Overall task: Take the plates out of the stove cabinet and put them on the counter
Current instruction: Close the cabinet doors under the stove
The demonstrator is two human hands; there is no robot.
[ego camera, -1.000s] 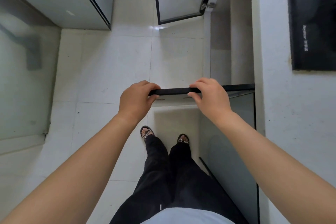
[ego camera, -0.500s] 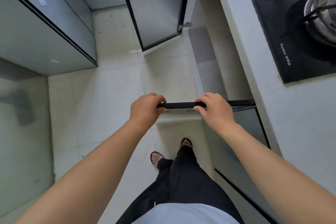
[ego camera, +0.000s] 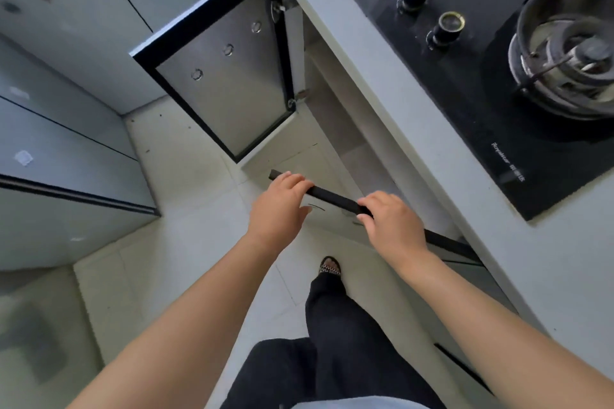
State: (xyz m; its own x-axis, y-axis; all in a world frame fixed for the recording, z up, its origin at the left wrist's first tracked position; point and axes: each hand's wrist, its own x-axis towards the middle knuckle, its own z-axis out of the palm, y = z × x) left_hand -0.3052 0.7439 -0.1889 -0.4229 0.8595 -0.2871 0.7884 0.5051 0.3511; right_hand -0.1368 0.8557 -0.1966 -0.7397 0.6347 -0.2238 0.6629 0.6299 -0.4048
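1. Two hands grip one black door edge (ego camera: 335, 198) below the bench (ego camera: 392, 83): left hand (ego camera: 277, 211) near its free end, right hand (ego camera: 392, 224) nearer the bench.
2. Fingers of both curl over that edge, pinching it.
3. Beyond, another door (ego camera: 226, 76) stands open.
4. No plates show; the cabinet interior under the hob (ego camera: 498, 76) is hidden.

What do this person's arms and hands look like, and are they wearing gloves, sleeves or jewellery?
Both arms are bare up to the frame edge, with no sleeves showing. The left hand and right hand wear no gloves, and no rings, watch or bracelets show on the sides in view. Lower down, the person wears loose black trousers, a pale top at the bottom edge, and a black sandal with a checked strap.
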